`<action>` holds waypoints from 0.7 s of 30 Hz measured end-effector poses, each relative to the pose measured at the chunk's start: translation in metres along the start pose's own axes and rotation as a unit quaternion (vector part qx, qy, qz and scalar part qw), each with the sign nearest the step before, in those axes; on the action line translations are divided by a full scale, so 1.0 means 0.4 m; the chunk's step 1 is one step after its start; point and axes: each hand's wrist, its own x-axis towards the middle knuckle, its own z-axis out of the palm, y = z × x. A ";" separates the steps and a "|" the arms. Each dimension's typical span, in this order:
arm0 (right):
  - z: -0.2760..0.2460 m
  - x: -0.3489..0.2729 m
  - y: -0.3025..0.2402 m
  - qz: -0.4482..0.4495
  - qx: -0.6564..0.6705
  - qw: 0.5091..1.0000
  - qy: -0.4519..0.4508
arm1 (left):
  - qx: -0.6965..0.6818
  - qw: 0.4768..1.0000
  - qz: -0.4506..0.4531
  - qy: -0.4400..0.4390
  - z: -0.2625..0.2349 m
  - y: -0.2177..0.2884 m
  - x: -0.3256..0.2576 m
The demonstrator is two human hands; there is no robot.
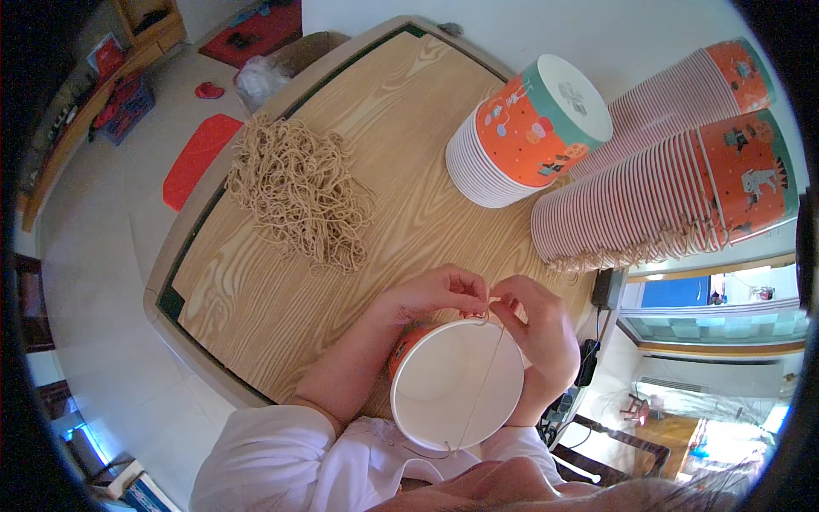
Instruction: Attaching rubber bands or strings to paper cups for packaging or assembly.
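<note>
A paper bucket, white inside and orange outside, is tilted against my front at the table's near edge, its mouth toward me. A thin tan string runs across the mouth from the near rim to the far rim. At the far rim my left hand is closed, thumb and forefinger pinching the string. My right hand meets it there, also pinching the string, with the fingertips of both hands almost touching. Fingers partly hide the exact spot where string and rim meet.
A tangled heap of tan strings lies on the wooden table, left of centre. Upside-down stacked buckets stand at the back. Two longer stacks stand at right, the nearer one with strings hanging along it. A black power adapter sits by the right edge.
</note>
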 end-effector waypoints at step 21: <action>-0.002 0.002 0.005 -0.020 0.008 1.000 0.007 | -0.032 0.999 -0.028 -0.018 -0.002 0.003 0.003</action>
